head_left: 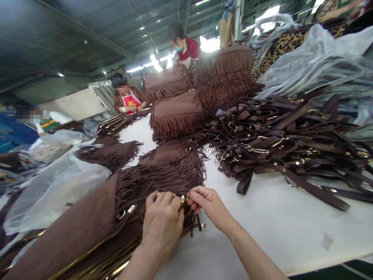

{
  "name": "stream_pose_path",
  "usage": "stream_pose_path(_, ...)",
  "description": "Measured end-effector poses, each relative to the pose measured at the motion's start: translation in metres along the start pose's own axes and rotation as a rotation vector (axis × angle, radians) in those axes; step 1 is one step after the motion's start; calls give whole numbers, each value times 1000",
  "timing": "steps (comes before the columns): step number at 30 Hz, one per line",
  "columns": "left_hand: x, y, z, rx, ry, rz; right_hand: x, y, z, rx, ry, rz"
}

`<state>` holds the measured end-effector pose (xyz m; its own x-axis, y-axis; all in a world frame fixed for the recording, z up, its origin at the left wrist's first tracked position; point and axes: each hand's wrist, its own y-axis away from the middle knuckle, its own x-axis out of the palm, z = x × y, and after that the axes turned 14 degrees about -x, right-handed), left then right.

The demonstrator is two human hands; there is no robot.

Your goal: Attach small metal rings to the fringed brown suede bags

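Observation:
My left hand is closed over the edge of a brown fringed bag, its fingers curled on the fringe side. A small gold-coloured metal fitting shows at its fingertips. Just to the right, my right hand is pinched close against that fitting; what lies between thumb and finger is too small to tell. The bag rests on a stack of flat brown bags with gold zips along their edges. Another gold clasp lies left of my left hand.
A tangled heap of dark brown straps with gold hooks lies to the right on the white table. Stuffed fringed bags are piled ahead. Clear plastic covers things at left. Several co-workers, one in a red apron, are beyond.

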<state>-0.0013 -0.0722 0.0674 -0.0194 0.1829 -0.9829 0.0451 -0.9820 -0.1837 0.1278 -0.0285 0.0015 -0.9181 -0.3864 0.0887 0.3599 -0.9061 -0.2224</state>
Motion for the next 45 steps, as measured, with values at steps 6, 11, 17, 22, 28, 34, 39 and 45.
stream_pose_path(6,3,1,1,10,-34,-37,2,1,-34,-23,204,-36)
stream_pose_path(11,0,1,1,2,-35,-18,11,-9,-34,-3,62,-22)
stream_pose_path(17,0,-1,3,3,-28,-1,3,1,-34,97,-109,-92)
stream_pose_path(22,2,-3,0,132,-150,78,6,1,-25,202,-241,-127)
stream_pose_path(28,10,-10,-13,102,-204,113,15,0,-16,220,-268,-208)
stream_pose_path(34,10,-9,-7,87,-160,38,0,2,-25,167,-187,-266)
stream_pose_path(39,2,-9,11,112,-104,31,0,1,-29,62,-63,-210)
stream_pose_path(45,5,-10,12,127,-84,20,22,-16,-22,40,-186,-82)
